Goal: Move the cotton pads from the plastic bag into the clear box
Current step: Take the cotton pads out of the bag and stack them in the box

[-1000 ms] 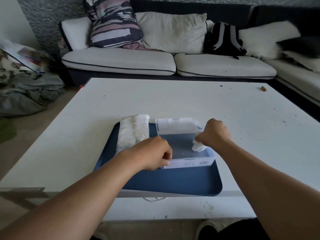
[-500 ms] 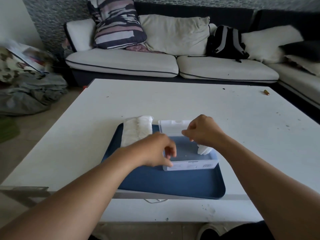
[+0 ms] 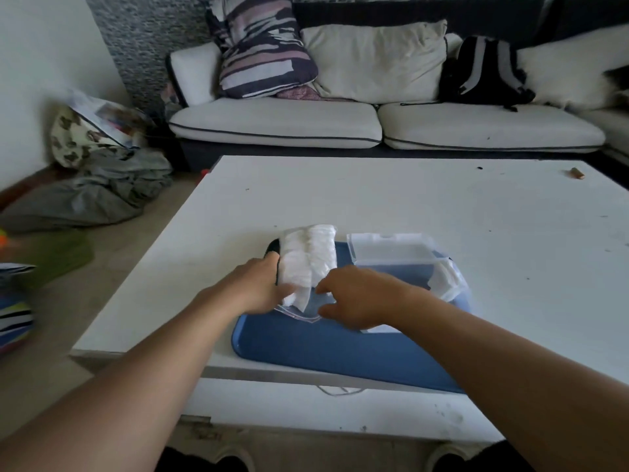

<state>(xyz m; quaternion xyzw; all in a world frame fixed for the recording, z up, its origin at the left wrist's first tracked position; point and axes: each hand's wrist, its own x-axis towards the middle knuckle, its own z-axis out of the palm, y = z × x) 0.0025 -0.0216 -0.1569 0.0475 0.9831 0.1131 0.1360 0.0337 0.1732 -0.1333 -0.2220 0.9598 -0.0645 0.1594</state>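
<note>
Both hands moved to plastic bag [image 3: 308, 258] | left hand [image 3: 258, 289] grips it | right hand [image 3: 354, 296] half-open, touching

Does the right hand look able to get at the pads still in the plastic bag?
Probably yes: the right hand is at the open near end of the plastic bag, which the left hand steadies; nothing lies between.

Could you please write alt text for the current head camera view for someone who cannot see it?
Two bare hands, left hand and right hand, reach to the open end of a plastic bag of cotton pads on a blue tray. A clear box sits open beside it holding a few pads, on a white table before a sofa.
</note>
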